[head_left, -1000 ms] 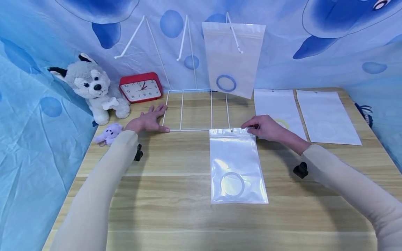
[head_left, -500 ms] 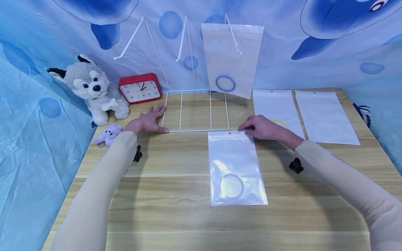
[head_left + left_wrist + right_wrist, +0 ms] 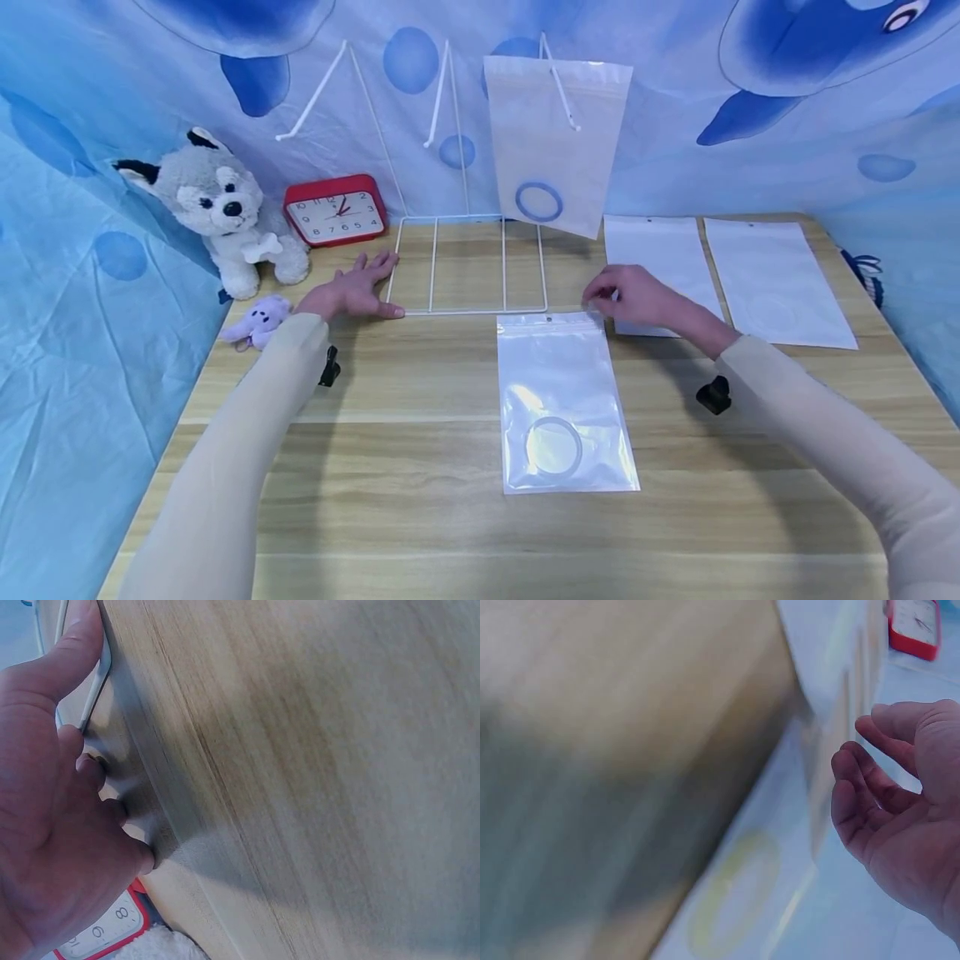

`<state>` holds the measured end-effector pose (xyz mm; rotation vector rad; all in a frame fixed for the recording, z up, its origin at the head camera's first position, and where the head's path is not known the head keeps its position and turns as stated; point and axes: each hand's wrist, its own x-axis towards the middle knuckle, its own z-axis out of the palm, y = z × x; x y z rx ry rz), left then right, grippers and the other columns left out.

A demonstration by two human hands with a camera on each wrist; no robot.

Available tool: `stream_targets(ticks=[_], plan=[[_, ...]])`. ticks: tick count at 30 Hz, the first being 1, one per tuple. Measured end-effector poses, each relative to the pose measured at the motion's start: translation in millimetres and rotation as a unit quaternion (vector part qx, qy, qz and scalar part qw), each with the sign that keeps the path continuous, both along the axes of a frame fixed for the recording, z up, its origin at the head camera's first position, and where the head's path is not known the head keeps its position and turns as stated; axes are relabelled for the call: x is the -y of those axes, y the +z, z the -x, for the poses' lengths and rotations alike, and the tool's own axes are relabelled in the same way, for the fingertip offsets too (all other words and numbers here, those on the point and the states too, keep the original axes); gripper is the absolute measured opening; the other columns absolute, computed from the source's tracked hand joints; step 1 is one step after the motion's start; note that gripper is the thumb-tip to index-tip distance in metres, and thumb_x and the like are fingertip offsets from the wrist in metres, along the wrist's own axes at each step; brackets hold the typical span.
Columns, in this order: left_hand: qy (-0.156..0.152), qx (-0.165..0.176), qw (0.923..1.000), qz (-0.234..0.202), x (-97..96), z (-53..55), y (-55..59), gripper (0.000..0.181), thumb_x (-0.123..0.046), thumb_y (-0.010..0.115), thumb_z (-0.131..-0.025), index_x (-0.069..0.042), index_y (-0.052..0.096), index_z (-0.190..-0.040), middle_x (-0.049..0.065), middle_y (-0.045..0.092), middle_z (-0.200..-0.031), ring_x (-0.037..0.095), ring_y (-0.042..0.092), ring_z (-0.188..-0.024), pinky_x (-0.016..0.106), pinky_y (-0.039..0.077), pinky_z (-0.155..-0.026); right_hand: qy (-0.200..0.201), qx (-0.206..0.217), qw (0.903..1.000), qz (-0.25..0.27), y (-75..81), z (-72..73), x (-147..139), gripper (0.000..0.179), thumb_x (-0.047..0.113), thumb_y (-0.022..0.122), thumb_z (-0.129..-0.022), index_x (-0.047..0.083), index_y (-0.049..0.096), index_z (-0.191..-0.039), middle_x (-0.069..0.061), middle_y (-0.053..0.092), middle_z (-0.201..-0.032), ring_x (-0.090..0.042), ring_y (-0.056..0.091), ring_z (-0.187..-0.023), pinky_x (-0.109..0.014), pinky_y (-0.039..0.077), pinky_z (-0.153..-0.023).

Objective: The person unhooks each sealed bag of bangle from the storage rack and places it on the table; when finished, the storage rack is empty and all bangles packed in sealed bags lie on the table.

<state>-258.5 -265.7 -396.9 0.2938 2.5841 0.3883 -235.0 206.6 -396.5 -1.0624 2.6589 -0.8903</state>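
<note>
My left hand (image 3: 352, 292) rests with spread fingers at the front left corner of the white wire display rack (image 3: 472, 312). Its thumb lies against the front bar, also seen in the left wrist view. A clear-fronted zip bag (image 3: 558, 367) with a pale ring inside lies flat before the rack. Just above its top right corner is my right hand (image 3: 633, 298), fingers loosely bent; in the right wrist view nothing shows between them. From the rack's right hook hangs another zip bag (image 3: 562, 133) holding a blue ring.
Two white zip bags, one (image 3: 660, 250) near my right hand and one (image 3: 787, 283) farther right, lie on the wooden table (image 3: 420, 517). A red clock (image 3: 337, 212), a plush husky (image 3: 225, 208) and a small purple plush toy (image 3: 258, 321) stand at the left.
The clear-fronted bag shifted slightly toward me, away from the rack's front bar. My right hand then let go of its corner and lifted a little. My left hand stayed put.
</note>
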Motion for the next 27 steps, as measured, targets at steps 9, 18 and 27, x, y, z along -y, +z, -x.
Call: stream_targets(ticks=[9, 18, 27], plan=[[-0.003, -0.005, 1.0000, -0.002, 1.7, -3.6, 1.3, 0.108, -0.047, 0.074, -0.088, -0.012, 0.003, -0.161, 0.014, -0.006, -0.166, 0.044, -0.015, -0.147, 0.072, -0.006, -0.109, -0.092, -0.114, 0.9841, 0.099, 46.6, 11.1, -18.5, 0.023, -0.003, 0.066, -0.092, -0.010, 0.066, -0.114, -0.024, 0.065, -0.107, -0.036, 0.067, -0.089, -0.014, 0.047, -0.067], [0.005, 0.001, 0.9999, -0.011, 2.2, -2.0, 0.9, 0.111, -0.053, 0.074, -0.085, -0.015, 0.003, -0.162, 0.012, -0.005, -0.167, 0.040, -0.016, -0.148, 0.070, -0.008, -0.111, -0.199, -0.063, 0.9590, 0.192, 118.0, 27.8, -17.0, 0.044, 0.012, 0.059, -0.100, 0.003, 0.049, -0.142, -0.018, 0.053, -0.140, -0.028, 0.058, -0.121, -0.027, 0.050, -0.096], [-0.005, -0.007, 0.9999, -0.007, 2.9, -2.7, -0.3, 0.109, -0.049, 0.074, -0.087, -0.013, 0.003, -0.162, 0.014, -0.005, -0.167, 0.043, -0.015, -0.148, 0.072, -0.009, -0.109, -0.205, 0.030, 0.9397, 0.272, 154.7, 50.6, 1.6, 0.050, 0.011, 0.056, -0.103, 0.019, 0.043, -0.150, -0.006, 0.044, -0.151, -0.020, 0.049, -0.134, -0.027, 0.043, -0.104]])
